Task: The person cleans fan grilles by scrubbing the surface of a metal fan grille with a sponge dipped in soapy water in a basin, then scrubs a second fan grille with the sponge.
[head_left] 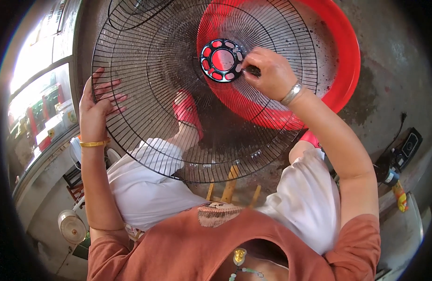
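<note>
Steadiness matters most here: your left hand [96,110] clasps the outer rim of the black wire fan guard [178,107] with fingers hooked through the wires, so keep that hold firm while your right hand [267,72], closed in a pinch on something small and dark that I cannot make out, works just beside the guard's centre ring [221,60]. The guard sits over your knees, between your two hands, above the red basin [337,51]. Round, it has no real long axis; its face tilts up toward you, centre ring at the far side.
</note>
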`<action>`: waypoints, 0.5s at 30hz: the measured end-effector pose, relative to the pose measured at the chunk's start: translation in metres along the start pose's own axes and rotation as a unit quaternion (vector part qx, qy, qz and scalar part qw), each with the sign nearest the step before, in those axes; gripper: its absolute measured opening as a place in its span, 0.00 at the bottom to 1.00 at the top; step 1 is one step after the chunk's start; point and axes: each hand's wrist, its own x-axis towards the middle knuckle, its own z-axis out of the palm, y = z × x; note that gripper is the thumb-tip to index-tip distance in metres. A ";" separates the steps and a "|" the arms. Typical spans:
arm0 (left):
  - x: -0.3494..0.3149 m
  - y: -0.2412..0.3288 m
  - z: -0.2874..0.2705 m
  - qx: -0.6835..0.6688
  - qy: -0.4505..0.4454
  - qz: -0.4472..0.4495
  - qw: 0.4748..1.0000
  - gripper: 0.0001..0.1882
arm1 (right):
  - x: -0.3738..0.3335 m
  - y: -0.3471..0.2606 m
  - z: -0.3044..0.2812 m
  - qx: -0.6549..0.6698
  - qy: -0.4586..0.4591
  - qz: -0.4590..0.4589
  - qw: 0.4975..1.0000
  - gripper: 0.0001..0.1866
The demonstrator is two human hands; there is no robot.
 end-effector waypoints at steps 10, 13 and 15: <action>0.003 -0.005 -0.004 0.009 0.005 0.008 1.000 0.36 | -0.033 0.017 -0.045 0.016 -0.104 0.061 0.993 0.09; 0.001 0.003 0.003 0.010 0.008 0.006 1.000 0.35 | -0.003 -0.006 -0.035 0.073 -0.012 0.019 0.997 0.11; 0.003 0.005 0.007 -0.001 0.003 0.015 1.000 0.36 | 0.000 -0.001 -0.020 0.084 -0.037 0.009 0.996 0.11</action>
